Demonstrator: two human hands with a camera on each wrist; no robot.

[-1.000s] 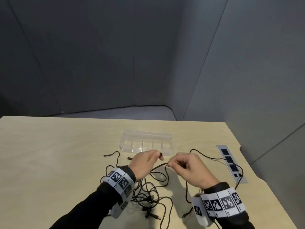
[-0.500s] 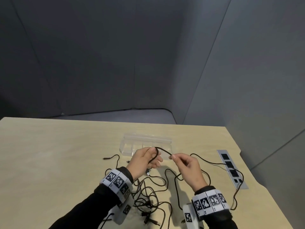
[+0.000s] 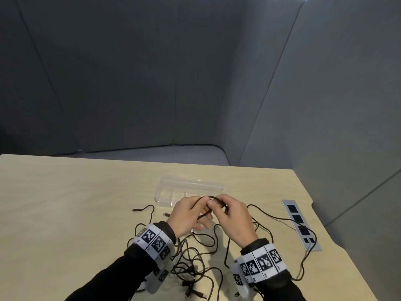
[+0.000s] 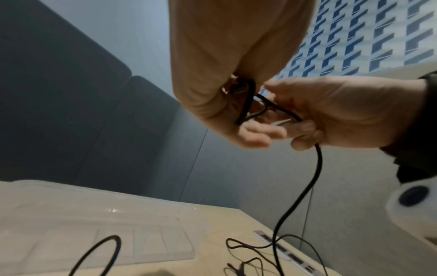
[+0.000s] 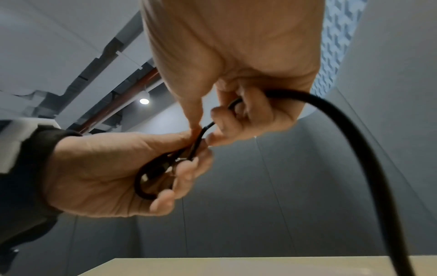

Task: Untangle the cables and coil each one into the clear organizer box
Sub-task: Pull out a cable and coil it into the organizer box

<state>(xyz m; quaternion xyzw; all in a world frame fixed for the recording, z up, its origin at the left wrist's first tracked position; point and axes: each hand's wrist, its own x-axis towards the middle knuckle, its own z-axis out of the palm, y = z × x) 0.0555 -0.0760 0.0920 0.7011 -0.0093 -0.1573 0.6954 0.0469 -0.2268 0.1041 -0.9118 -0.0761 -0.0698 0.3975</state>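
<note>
My left hand and right hand meet above the table, just in front of the clear organizer box. Both hold one black cable. The left hand grips a small loop of it in curled fingers. The right hand pinches the same cable beside the loop, and the rest of it hangs down to the table. A tangle of black cables lies on the table under my wrists. The box looks empty where it shows; my hands hide its near right part.
A grey power socket strip is set into the table at the right, with a cable strand lying over it. A loose cable end lies left of the hands. Grey padded walls stand behind the table.
My hands have come together, from apart to touching. The stretch of cable between them has closed into a small loop held in the left hand. Both hands sit a little closer to the box.
</note>
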